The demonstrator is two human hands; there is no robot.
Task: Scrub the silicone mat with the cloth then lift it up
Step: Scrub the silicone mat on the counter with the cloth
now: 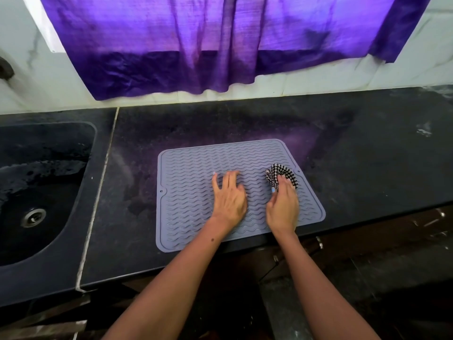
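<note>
Looking down at a dark counter point(343, 168), we see a grey silicone mat point(191, 182) with wavy ridges lying flat near the front edge. Our left hand point(229, 197) presses on its middle, fingers spread wide. Our right hand point(283, 207) bunches a black-and-white checked cloth point(282, 174) against the mat's right side. A sink point(36, 192) sits to the left, purple curtain point(208, 40) behind. We can read no writing or brand anywhere.
</note>
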